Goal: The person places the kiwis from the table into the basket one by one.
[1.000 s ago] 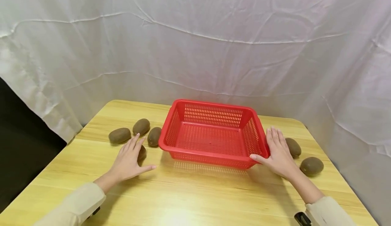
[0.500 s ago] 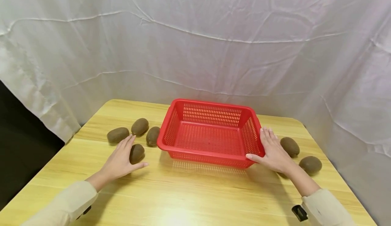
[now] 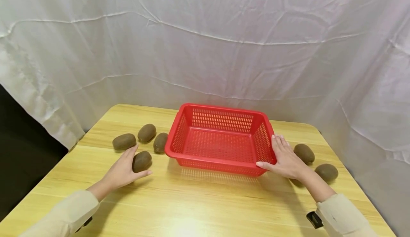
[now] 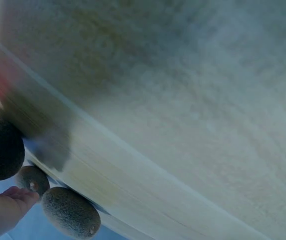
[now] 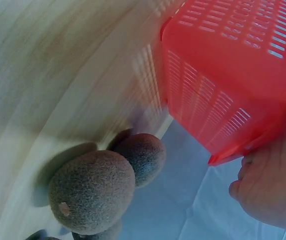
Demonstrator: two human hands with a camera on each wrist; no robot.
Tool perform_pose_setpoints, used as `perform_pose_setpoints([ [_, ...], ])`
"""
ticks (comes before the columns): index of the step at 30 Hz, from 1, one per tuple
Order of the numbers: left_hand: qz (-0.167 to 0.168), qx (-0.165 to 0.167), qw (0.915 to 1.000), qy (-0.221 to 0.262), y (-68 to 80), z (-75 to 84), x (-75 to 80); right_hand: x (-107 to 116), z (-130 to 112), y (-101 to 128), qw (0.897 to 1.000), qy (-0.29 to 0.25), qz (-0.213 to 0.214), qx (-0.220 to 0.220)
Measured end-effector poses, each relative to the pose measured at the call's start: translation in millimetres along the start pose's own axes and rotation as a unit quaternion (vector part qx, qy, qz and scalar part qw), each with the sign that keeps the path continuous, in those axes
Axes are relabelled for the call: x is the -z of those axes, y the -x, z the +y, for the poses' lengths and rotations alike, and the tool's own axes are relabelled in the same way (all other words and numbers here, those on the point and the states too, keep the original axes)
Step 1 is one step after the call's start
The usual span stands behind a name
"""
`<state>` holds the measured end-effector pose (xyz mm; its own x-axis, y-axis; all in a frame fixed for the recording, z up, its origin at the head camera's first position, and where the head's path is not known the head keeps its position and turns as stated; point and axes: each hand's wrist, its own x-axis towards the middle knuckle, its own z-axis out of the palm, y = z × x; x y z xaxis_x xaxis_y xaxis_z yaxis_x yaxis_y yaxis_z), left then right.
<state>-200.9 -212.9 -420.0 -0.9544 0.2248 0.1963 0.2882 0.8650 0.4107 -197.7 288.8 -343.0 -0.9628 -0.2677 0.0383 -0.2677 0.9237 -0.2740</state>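
My left hand (image 3: 120,169) is beside a brown kiwi (image 3: 142,161) on the table, its fingers extended along the kiwi's left side and the thumb pointing right in front of it. The left wrist view shows this kiwi (image 4: 2,150) close to the fingertips; whether they touch cannot be told. At the right end of a red plastic basket (image 3: 221,162), my right hand (image 3: 286,162) rests on the rim, fingers straight and thumb at the front corner. From the right wrist, the hand (image 5: 275,185) touches the basket's rim (image 5: 255,145). Nothing lies inside the basket.
Three more kiwis, including one at far left (image 3: 124,142), lie left of the basket. Right of it are several kiwis, such as the rightmost one (image 3: 326,173); one is partly hidden under my right wrist. A pale curtain (image 3: 205,52) hangs behind the wooden table (image 3: 198,205).
My left hand has moved a little left and nearer me, uncovering more of the near kiwi. My right hand has shifted slightly left against the basket's rim.
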Motion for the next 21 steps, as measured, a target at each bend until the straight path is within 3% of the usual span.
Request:
perform_pose_setpoints([
  [21, 0.016, -0.011, 0.9991, 0.038, 6.9, -10.5, 0.0, -2.6, -11.7, -6.9, 1.0, 0.002, -0.014, 0.004],
])
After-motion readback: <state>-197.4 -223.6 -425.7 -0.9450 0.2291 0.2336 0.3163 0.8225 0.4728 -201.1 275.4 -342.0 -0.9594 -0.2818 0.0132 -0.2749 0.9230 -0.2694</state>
